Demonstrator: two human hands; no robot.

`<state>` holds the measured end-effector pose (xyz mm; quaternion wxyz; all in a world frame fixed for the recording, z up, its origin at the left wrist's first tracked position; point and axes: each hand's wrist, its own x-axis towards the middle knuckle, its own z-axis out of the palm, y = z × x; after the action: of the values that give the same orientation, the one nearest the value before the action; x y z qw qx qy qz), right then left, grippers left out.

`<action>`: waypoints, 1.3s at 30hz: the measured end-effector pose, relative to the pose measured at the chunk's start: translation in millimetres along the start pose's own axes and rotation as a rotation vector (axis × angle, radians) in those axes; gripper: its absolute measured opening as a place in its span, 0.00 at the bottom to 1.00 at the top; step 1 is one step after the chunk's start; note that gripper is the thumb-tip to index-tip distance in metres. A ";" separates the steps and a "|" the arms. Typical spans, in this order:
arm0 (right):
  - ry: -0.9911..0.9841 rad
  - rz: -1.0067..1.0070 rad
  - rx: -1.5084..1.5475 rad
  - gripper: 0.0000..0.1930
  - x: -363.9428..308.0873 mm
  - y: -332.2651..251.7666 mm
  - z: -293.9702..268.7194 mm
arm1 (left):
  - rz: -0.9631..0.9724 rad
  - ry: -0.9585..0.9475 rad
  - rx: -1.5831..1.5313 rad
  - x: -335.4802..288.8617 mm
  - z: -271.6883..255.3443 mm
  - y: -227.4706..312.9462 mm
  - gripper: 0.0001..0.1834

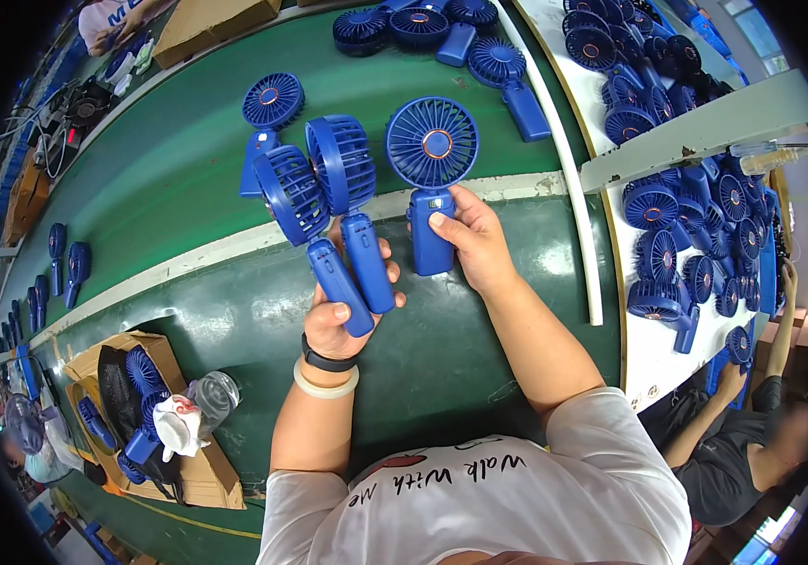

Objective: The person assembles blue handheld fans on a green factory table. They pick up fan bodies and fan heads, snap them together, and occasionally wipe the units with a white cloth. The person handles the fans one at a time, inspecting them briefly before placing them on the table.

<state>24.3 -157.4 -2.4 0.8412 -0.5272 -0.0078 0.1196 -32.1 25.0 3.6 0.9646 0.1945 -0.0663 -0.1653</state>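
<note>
From my end I have both hands busy over the green bench [442,363]. The left hand [327,328] is closed around the handles of two blue fans side by side, the left fan of the pair [331,267] and the right fan of the pair [359,235]. The right hand [481,243] grips a third, the front-facing fan [436,144], by its handle, thumb pressed on the front just below a small window. All three are held above the bench, heads pointing far.

I judge this to be a handling or checking step, with the front-facing fan the one attended to. The next move calls for a steady right grip and a clear look at its front, while the left fingers keep both handles from slipping; I can't tell whether its blades turn.

My count: three fans in hand; one loose fan [273,100] just beyond the left hand; at least four in the far cluster [420,28]. A row of fans [76,271] runs along the left, its far end too small to count. The cardboard box [220,476] near left holds several, overlapping. Fans crowd the white table [638,370] at right, too tangled to number. I see one clear jar [218,395] and one white tube [581,221].
</note>
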 end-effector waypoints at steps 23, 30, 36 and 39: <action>-0.312 -0.119 -0.023 0.44 -27.2 13.2 34.6 | 0.045 0.071 0.857 -3.9 5.3 -18.9 0.41; -0.285 0.128 0.330 0.41 -27.0 -14.1 23.7 | 0.278 0.023 0.682 2.7 9.8 -21.0 0.40; -0.686 0.122 1.201 0.49 -49.2 -61.0 56.2 | 0.111 0.292 0.456 -8.9 55.6 -47.1 0.14; -0.727 0.152 1.451 0.47 -62.3 -87.2 86.9 | -0.396 0.104 0.146 -14.7 82.2 -72.0 0.19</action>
<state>-31.5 -129.7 120.6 0.9079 0.2214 -0.1650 0.3153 -82.8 -61.6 49.4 0.8988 0.2812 0.0113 -0.3362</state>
